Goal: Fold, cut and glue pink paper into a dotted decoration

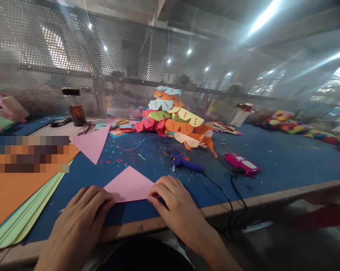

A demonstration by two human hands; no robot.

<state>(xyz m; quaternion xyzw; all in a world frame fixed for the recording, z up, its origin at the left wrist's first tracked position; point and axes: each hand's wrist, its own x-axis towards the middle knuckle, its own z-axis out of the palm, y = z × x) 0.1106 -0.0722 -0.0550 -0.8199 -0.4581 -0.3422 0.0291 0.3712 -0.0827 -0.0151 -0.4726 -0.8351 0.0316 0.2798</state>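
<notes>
A pink sheet of paper (129, 185), folded into a triangle, lies on the blue tabletop in front of me with its point facing away. My left hand (86, 209) pinches its left corner between thumb and fingers. At the right corner, my right hand (171, 199) has its fingertips closed on the paper. Another pink paper triangle (93, 143) rests farther left. Beyond my right hand lies a blue glue gun (185, 162) with a black cord.
Orange sheets (23, 188) and fanned green sheets (37, 212) cover the left side. Folded coloured paper pieces (172, 116) are piled at the back centre. A magenta device (242, 164) sits right, and a dark-lidded jar (77, 109) stands back left. The table's front edge (141, 227) is close.
</notes>
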